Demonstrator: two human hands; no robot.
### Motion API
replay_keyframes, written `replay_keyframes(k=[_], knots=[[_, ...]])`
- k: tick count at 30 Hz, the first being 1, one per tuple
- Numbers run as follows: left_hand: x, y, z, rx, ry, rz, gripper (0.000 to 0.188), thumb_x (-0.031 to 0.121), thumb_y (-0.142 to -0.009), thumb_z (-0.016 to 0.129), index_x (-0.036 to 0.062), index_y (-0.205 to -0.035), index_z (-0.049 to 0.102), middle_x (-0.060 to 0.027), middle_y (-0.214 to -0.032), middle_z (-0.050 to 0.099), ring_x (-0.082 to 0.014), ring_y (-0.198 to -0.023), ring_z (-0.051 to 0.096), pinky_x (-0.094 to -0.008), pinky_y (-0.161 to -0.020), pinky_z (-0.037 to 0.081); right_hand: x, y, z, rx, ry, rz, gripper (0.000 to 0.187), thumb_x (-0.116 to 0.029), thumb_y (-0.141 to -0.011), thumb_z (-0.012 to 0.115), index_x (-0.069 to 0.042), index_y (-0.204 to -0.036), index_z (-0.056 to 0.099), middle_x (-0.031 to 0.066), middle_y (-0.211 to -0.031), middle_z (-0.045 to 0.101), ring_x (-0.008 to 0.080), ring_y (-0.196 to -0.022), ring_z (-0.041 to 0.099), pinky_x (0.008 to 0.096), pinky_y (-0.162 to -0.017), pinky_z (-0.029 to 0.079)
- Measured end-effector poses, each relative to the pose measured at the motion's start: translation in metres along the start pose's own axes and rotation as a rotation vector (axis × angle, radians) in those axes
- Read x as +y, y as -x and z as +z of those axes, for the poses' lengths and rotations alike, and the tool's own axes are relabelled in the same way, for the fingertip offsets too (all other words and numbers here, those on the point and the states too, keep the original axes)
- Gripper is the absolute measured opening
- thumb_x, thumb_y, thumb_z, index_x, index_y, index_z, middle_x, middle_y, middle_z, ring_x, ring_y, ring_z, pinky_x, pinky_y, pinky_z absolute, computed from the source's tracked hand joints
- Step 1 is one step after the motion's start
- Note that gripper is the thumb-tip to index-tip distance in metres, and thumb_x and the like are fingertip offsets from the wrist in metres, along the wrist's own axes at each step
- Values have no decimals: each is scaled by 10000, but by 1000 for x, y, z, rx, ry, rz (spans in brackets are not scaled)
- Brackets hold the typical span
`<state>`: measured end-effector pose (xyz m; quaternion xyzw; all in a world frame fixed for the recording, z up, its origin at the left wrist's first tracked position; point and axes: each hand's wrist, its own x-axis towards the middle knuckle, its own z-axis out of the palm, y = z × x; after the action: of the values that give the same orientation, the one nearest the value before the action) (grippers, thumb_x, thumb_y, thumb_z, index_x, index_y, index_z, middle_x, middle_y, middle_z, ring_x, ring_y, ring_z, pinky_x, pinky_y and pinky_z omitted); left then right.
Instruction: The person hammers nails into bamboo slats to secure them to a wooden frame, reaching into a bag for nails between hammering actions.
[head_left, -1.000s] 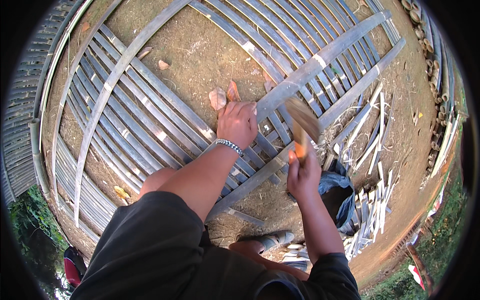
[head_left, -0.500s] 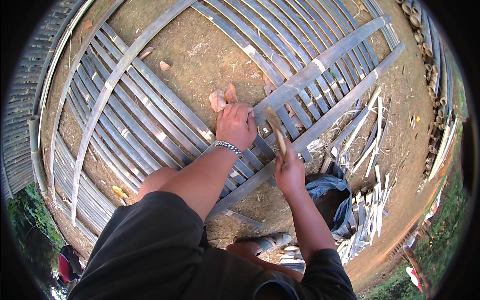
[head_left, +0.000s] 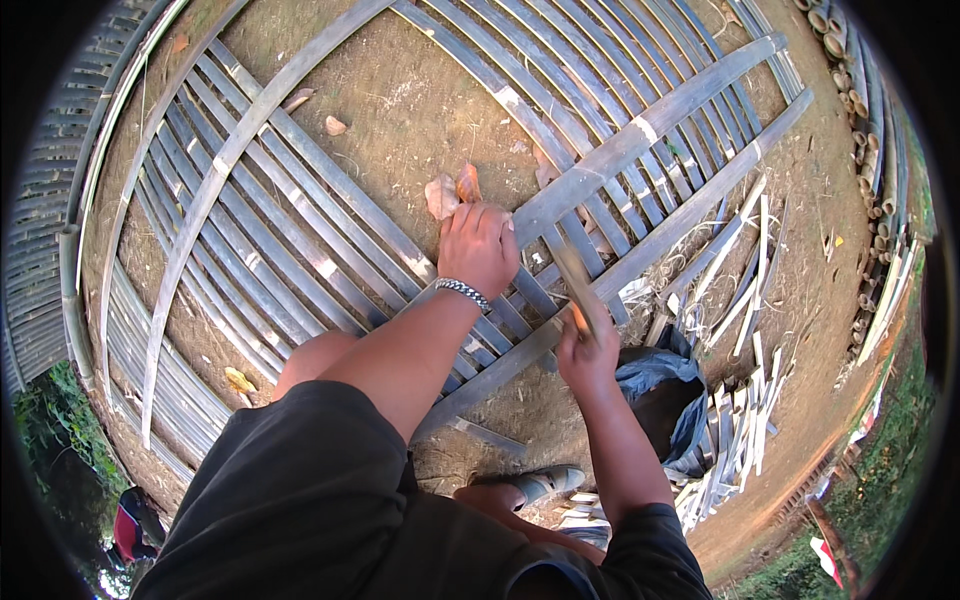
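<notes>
My right hand (head_left: 588, 352) is wrapped round a short wooden stick (head_left: 573, 275), raised over the bamboo lattice and slightly blurred. My left hand (head_left: 478, 250), wearing a chain bracelet (head_left: 463, 291) at the wrist, is closed at the near end of a wide bamboo slat (head_left: 590, 175); its fingertips are hidden. That slat lies across several narrower grey bamboo strips (head_left: 560, 85). Nearer to me, a second wide slat (head_left: 660, 240) runs roughly parallel to it. Dry leaves (head_left: 441, 198) lie just beyond my left hand.
A dark plastic bag (head_left: 680, 410) stands right of my right forearm, beside a heap of split bamboo offcuts (head_left: 738, 425). Bamboo poles (head_left: 875, 160) are stacked at the far right. Another slatted panel (head_left: 45, 230) borders the left. My sandalled foot (head_left: 545, 484) is below.
My right hand has tilted the stick back, and its far end has moved right and nearer, away from the wide slat. My left hand stays at the slat, shifted slightly in the picture.
</notes>
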<state>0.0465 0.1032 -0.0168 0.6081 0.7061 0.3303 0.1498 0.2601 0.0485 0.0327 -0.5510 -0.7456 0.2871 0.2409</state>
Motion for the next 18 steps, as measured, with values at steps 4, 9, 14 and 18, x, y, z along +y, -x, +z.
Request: replay_keyframes(k=[4, 9, 14, 18], knots=[[-3, -1, -2, 7, -24, -12, 66, 103, -885, 657, 85, -948, 648, -92, -1027, 711, -329, -1001, 646, -460, -884, 492, -27, -23, -4, -90, 124, 286, 510, -77, -882, 711, -71, -1372, 568, 241, -1195, 700, 456, -1027, 702, 502, -846, 579], [-2, -3, -1, 14, -6, 1, 59, 94, -883, 650, 85, -942, 648, -97, -1028, 707, -328, -1005, 646, -462, -883, 491, -10, -18, -5, -61, 138, 64, 471, -92, -936, 681, -78, -1394, 573, 247, -1148, 704, 450, -1004, 700, 500, -831, 579], [-3, 0, 0, 6, -15, 7, 84, 97, -871, 659, 82, -953, 645, -104, -1025, 707, -332, -1005, 645, -467, -880, 492, -1, -18, -6, -93, 166, 58, 510, -76, -941, 673, -80, -1433, 535, 241, -1150, 705, 448, -977, 705, 496, -808, 581], [-2, 4, -3, -3, -39, 5, 87, 111, -868, 661, 79, -948, 644, -108, -1022, 705, -335, -1005, 645, -466, -875, 495, -11, -28, -8, -166, 206, 183, 579, -41, -907, 679, -98, -1457, 507, 233, -1171, 704, 455, -955, 703, 508, -785, 580]])
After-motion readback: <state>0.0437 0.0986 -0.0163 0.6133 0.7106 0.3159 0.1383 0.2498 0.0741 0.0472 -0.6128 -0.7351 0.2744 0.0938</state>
